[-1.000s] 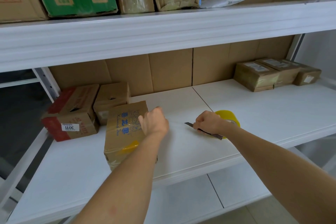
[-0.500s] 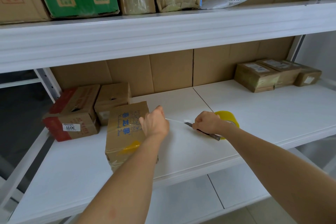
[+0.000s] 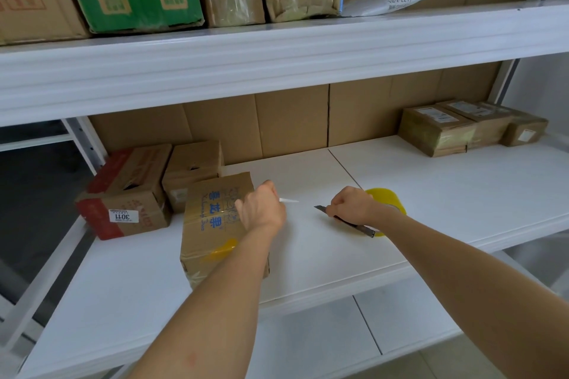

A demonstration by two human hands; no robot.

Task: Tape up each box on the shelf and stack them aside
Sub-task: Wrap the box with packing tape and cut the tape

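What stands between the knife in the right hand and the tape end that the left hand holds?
Nothing visible. Between the knife blade and the tape end pinched by the left hand lies only bare shelf. The right hand holds the knife, the tape roll behind it.

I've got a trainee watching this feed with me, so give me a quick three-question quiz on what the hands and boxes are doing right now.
1. True or false: the right hand holds a utility knife.
2. What does the left hand pinch? A) a shipping label B) a strip of clear tape C) a marker
3. What colour is the tape roll behind the right hand?

Key: 1 true. 2 B, beside the box with blue print. 3 yellow.
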